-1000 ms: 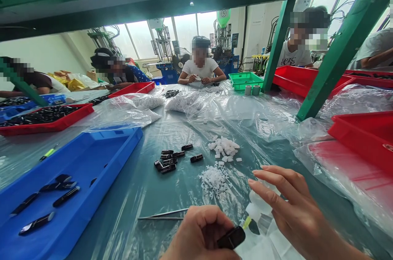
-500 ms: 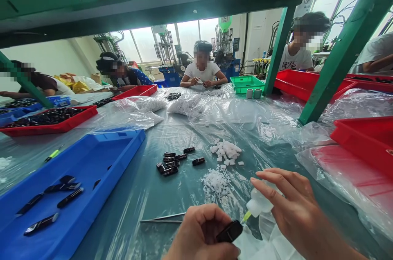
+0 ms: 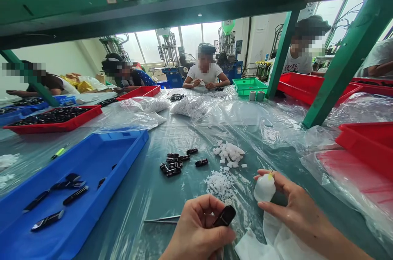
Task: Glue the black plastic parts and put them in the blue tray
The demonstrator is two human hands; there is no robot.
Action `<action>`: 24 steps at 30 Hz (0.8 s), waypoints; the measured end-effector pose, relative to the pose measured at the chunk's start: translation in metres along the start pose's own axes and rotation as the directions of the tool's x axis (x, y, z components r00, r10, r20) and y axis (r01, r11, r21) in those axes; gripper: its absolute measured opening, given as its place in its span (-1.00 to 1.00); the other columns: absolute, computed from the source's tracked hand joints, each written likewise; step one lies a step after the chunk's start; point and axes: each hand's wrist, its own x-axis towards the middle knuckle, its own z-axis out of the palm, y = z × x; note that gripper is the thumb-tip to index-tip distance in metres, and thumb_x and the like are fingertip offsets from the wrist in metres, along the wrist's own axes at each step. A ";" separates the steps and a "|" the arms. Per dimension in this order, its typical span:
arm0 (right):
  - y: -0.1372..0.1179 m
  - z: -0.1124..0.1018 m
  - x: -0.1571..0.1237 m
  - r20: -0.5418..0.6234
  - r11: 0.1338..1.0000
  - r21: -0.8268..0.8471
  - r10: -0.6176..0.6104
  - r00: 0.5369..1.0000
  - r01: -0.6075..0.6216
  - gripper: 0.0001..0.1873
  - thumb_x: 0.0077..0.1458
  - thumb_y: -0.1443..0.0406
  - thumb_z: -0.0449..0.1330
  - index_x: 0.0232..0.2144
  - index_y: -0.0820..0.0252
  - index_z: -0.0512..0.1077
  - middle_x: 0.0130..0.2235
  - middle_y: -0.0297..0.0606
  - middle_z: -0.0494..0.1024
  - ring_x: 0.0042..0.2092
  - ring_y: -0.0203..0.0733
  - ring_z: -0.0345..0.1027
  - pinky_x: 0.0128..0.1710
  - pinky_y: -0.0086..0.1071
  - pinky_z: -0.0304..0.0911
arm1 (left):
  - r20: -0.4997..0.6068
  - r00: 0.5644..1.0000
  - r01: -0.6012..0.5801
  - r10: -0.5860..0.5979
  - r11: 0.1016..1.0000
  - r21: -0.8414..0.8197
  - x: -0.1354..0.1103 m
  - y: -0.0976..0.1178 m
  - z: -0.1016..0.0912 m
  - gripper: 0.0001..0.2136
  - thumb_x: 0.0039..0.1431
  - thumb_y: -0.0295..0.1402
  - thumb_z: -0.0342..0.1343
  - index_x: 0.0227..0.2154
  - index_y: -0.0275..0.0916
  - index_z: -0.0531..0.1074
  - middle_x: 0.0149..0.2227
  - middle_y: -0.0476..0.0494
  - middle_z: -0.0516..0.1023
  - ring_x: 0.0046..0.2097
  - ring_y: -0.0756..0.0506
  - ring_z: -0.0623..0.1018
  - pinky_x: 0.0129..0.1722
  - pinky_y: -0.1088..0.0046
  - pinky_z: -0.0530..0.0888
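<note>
Left hand (image 3: 196, 227): grip clamping a small black plastic piece (image 3: 225, 216), holding it above the table (image 3: 123, 211). Right hand (image 3: 294, 206): grip closing on a white squeeze bottle (image 3: 264, 188), also above the table. Piece: seemingly light, stiff, slippery; take by edges. Bottle: seemingly light, soft; take by body.
</note>
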 end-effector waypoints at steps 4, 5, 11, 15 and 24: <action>0.003 -0.006 -0.002 -0.133 0.981 -0.110 -0.175 0.975 0.161 -0.30 -0.09 0.10 0.19 0.12 0.02 0.14 0.05 -0.19 0.40 0.04 0.03 0.30 -0.08 -0.09 0.34 | -0.006 1.000 -0.001 0.001 0.999 -0.042 0.002 -0.003 0.000 -0.75 -0.29 -0.44 0.29 -0.52 -0.27 0.31 -0.68 0.10 0.40 -0.73 0.14 0.28 -0.78 0.69 0.23; 0.003 -0.006 -0.004 -0.175 0.964 -0.161 -0.240 0.955 0.213 -0.30 -0.06 0.10 0.19 0.13 0.01 0.12 0.07 -0.17 0.37 0.03 0.03 0.31 -0.13 -0.12 0.37 | -0.004 1.000 -0.002 0.001 0.999 -0.054 0.003 -0.003 0.000 -0.75 -0.29 -0.45 0.29 -0.52 -0.27 0.31 -0.68 0.09 0.40 -0.73 0.14 0.29 -0.78 0.69 0.23; -0.003 0.000 -0.022 -0.490 0.790 -0.362 -0.613 0.619 0.495 -0.50 0.04 0.27 0.20 0.05 0.02 0.20 -0.03 -0.15 0.33 -0.14 -0.10 0.36 -0.21 -0.27 0.35 | 0.011 1.000 -0.004 0.006 0.995 -0.105 0.003 -0.005 0.002 -0.71 -0.32 -0.44 0.31 -0.53 -0.27 0.29 -0.64 0.05 0.44 -0.70 0.12 0.34 -0.76 0.68 0.29; -0.001 0.014 -0.026 -0.021 0.642 -0.302 -0.743 0.669 0.705 -0.73 0.13 0.45 0.08 -0.12 0.08 0.29 -0.30 -0.27 0.43 -0.32 -0.29 0.40 -0.33 -0.53 0.33 | 0.029 1.000 -0.005 0.009 0.991 -0.135 0.004 -0.007 0.002 -0.71 -0.31 -0.43 0.31 -0.53 -0.27 0.28 -0.62 0.02 0.46 -0.68 0.09 0.39 -0.73 0.66 0.32; 0.026 0.052 -0.024 0.300 0.565 -0.456 -0.630 0.716 0.688 -0.63 0.28 0.33 -0.21 -0.47 0.14 0.31 -0.44 -0.31 0.31 -0.52 -0.36 0.29 -0.56 -0.56 0.22 | 0.069 0.998 0.008 0.001 0.993 -0.119 0.006 -0.010 0.002 -0.73 -0.23 -0.42 0.31 -0.49 -0.28 0.30 -0.61 0.04 0.43 -0.61 0.04 0.47 -0.64 0.62 0.39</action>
